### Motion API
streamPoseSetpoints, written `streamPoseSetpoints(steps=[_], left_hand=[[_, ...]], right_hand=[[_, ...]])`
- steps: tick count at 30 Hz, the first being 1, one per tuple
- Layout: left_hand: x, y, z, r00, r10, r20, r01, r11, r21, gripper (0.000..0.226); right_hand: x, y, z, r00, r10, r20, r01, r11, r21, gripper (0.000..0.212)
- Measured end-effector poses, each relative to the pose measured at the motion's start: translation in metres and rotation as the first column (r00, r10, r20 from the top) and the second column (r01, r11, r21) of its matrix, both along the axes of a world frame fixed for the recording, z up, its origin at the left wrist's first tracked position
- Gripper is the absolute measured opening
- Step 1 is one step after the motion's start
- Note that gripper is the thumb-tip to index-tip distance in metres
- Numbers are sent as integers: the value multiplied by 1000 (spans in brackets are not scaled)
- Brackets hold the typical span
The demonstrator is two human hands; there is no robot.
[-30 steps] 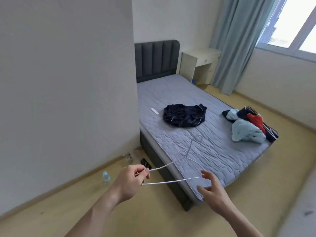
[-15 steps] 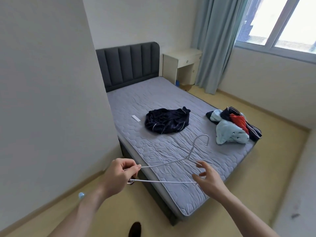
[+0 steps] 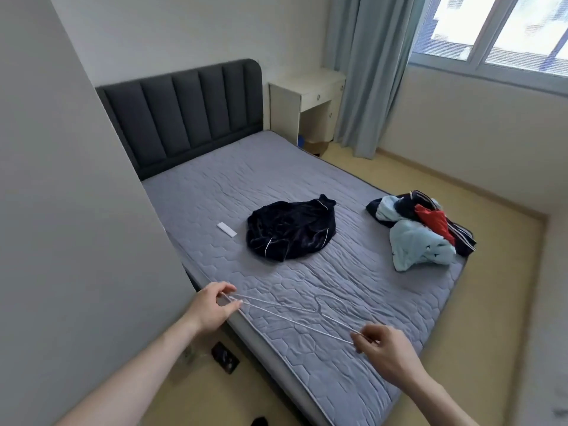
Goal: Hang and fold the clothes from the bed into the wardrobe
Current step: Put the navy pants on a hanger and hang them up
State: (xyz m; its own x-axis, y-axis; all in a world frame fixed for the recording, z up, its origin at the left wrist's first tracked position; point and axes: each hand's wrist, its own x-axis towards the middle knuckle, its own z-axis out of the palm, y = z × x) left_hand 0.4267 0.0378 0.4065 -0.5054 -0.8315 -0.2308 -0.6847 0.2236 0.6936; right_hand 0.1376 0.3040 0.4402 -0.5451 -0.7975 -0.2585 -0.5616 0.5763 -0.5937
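A thin wire hanger (image 3: 295,315) is held low over the near edge of the bed (image 3: 196,192), in the lower middle of the frame, with its hook lying toward the mattress. The left hand (image 3: 212,305) is pinched closed on one end of the hanger, thumb and fingers meeting on the wire; the right hand (image 3: 387,352) is pinched closed on the other end, at lower right. The clothes to be put away are on the bed: a dark garment (image 3: 290,230) is heaped near the middle of the frame, and a pile (image 3: 421,229) of light blue, red and dark pieces sits at the bed's right edge. The wardrobe is not in view. The step in hand is judged to be readying the hanger for a garment. It would best be done with the hanger set down or kept in one hand, so that the other is freed to lift the dark garment by its collar or shoulders. The garment should be shaken out first, since its openings are hidden in the heap, and the thin wire should be fed in without being bent.
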Motion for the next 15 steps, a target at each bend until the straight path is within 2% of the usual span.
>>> streamPoseSetpoints(steps=[2, 5, 9, 12, 15], left_hand=[[-9, -29, -14, 998, 13, 60, -15, 999, 33, 31], [-19, -58, -41, 968, -40, 248, 10, 992, 122, 33], [-33, -85, -78, 819, -215, 532, 125, 972, 199, 34], [-61, -115, -92, 748, -278, 602, 188, 959, 210, 33], [-107, -154, -105, 715, -341, 610, 264, 940, 216, 33]], right_hand=[[-6, -17, -2, 1000, -5, -24, 5, 1000, 26, 37], [-22, -40, -5, 996, -41, -77, 46, 997, 61, 37], [-57, -76, -24, 992, -48, -119, 65, 988, 141, 34], [-74, -103, -47, 995, -58, -84, 73, 979, 189, 28], [-88, -131, -75, 991, -120, -61, 130, 971, 202, 29]])
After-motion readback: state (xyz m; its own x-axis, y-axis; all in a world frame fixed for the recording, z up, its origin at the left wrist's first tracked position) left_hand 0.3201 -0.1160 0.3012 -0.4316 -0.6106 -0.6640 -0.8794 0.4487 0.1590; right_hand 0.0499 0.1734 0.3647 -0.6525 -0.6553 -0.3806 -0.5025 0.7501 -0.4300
